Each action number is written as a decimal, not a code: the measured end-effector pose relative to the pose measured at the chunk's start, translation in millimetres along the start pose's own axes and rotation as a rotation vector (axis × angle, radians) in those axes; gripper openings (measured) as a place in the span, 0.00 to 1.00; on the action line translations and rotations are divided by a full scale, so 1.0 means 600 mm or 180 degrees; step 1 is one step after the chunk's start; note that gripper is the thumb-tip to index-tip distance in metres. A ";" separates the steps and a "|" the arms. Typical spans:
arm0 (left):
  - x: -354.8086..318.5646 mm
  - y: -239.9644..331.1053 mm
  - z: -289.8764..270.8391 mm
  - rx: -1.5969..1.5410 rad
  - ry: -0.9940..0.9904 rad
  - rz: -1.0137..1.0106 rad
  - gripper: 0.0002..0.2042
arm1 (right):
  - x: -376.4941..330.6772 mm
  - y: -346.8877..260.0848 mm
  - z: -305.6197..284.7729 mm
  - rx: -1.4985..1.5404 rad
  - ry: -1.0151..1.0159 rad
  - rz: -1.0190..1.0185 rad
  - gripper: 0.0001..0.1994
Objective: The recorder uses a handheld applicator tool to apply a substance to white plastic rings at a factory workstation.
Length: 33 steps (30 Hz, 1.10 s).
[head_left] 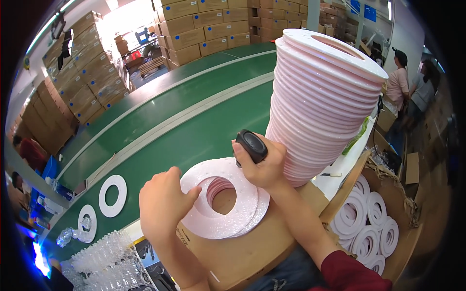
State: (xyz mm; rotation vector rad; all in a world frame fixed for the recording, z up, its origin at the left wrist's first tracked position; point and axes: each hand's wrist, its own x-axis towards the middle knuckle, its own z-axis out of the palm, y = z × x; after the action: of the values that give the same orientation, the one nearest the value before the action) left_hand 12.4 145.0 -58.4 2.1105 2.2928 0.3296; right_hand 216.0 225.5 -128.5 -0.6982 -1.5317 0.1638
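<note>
Flat under the left hand [162, 201], fingers spread, lies a pink foam ring [221, 199]; right hand [259, 162] grips what looks like a black roller [251, 144] just above it.

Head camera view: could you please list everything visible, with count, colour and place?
foam rings under the hands: a few, pale pink, on the cardboard box.
tall ring stack: one, pale pink, right of centre.
rings on the belt: two, white, left.
conveyor belt: one, green.
rings in the carton: several, white, lower right.
stacked cartons: many, brown, background.
clear plastic pieces: a heap, lower left.
other people: a few, at the edges.
black device: one, in the right hand.
left hand: on the top ring.
</note>
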 end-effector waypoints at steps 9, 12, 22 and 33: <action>0.043 -0.009 0.018 0.0253 -0.0912 -0.0538 0.21 | 0.012 -0.019 -0.002 0.0275 -0.0007 0.0279 0.14; 0.046 -0.022 0.032 0.0239 -0.0779 -0.0501 0.21 | 0.033 -0.050 -0.008 0.0475 -0.0308 0.0119 0.18; 0.064 -0.026 0.046 -0.0454 -0.0698 0.0031 0.26 | 0.099 -0.070 -0.009 0.2542 -0.1088 0.1349 0.18; 0.065 -0.023 0.048 -0.0542 -0.0675 0.0267 0.24 | 0.097 -0.039 0.001 0.2188 -0.1772 0.1556 0.19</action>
State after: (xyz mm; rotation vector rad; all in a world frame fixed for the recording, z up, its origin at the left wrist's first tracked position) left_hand -0.3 186.8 -83.3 2.0525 1.9909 0.2757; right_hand 212.2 237.1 -66.9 -0.4658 -1.6406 1.2765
